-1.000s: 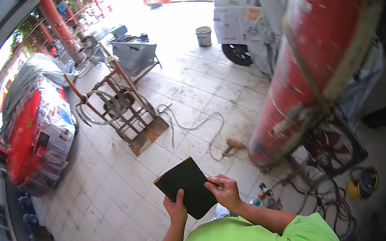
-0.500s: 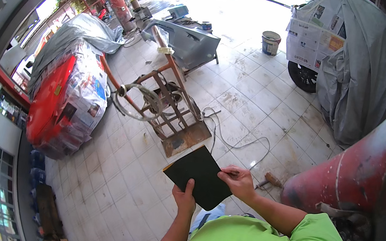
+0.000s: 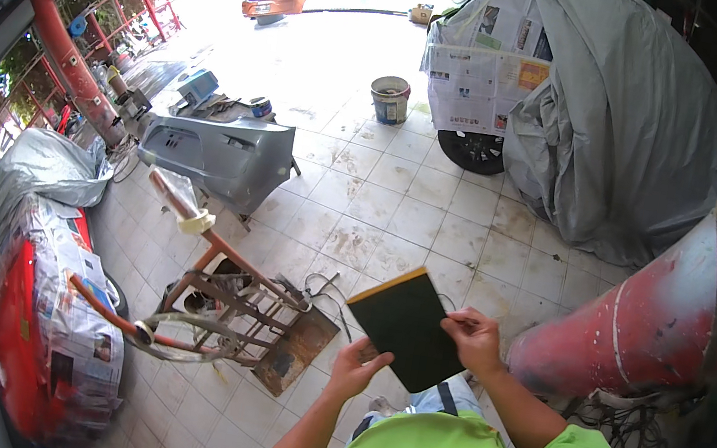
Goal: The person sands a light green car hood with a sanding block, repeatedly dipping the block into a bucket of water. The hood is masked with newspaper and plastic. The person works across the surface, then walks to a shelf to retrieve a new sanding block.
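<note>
Held out in front of me is a dark, flat book with a yellow strip showing along its far edge. My left hand grips its near left side, thumb lying on the cover and fingers hidden underneath. At the right edge my right hand is closed, thumb and fingers pinched together on the border of the book. The cover looks plain, and the book appears closed and slightly tilted.
A rusty hand trolley with a coiled hose stands ahead-left. Beyond it lie a grey bumper and a bucket. A sheet-covered car is at far right, a paper-masked red car body at left, a red-white pillar beside me.
My view has swung right, so the trolley, bumper and cars sit farther left in the picture. Both hands still hold the book, which has shifted slightly right and shows more of its yellow edge.
</note>
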Demonstrator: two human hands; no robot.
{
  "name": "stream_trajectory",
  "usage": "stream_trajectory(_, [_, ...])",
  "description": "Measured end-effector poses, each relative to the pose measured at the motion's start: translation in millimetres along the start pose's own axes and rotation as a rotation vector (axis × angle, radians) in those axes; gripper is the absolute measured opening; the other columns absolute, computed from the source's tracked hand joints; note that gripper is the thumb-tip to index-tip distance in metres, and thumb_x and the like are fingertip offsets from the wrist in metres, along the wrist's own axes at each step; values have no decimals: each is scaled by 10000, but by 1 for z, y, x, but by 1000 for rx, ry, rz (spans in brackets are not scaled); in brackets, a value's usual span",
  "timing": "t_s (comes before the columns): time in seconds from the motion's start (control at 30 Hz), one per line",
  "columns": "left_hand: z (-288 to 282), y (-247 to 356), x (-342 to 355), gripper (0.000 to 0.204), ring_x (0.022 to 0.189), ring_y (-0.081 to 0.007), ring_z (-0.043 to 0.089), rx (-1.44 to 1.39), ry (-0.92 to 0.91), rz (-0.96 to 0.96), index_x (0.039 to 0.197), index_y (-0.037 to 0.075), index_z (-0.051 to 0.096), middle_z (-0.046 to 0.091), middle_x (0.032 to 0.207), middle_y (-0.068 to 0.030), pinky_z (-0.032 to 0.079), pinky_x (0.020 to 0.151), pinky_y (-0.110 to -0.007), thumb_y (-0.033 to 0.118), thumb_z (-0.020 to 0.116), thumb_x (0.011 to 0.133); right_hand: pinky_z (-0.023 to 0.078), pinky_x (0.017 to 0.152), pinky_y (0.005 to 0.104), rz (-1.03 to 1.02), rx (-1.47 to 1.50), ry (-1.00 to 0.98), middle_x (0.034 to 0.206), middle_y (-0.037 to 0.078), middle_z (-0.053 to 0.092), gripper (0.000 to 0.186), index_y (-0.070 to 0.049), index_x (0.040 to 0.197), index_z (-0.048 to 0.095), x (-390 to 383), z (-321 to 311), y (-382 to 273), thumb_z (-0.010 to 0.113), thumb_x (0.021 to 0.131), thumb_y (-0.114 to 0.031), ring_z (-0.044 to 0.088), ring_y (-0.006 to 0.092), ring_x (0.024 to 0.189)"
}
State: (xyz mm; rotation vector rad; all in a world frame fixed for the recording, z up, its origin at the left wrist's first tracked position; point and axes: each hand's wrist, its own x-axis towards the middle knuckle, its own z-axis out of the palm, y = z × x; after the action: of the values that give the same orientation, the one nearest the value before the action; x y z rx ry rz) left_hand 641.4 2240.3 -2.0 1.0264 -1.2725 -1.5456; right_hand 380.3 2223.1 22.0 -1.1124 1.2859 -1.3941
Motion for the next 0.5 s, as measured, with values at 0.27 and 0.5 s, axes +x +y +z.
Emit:
stream_trajectory(0.27, [-21,-11,170,307,1028,-120,724,-81,-64,-74,1268,-30,709,783,1128,-78,573,909,-280,65,760,980,515,740,221,44,67,71,873,-16,716,65,8,953,781,156,-12,31,800,898,37,645,59,800])
stream_trajectory(0.5, [-23,61,310,421,1042,-158,750,132,-46,165,1394,28,637,785,1161,-100,587,899,-319,63,740,988,493,740,232,-9,100,-212,942,1,670,147,-30,951,751,359,-37,26,766,897,105,614,74,835])
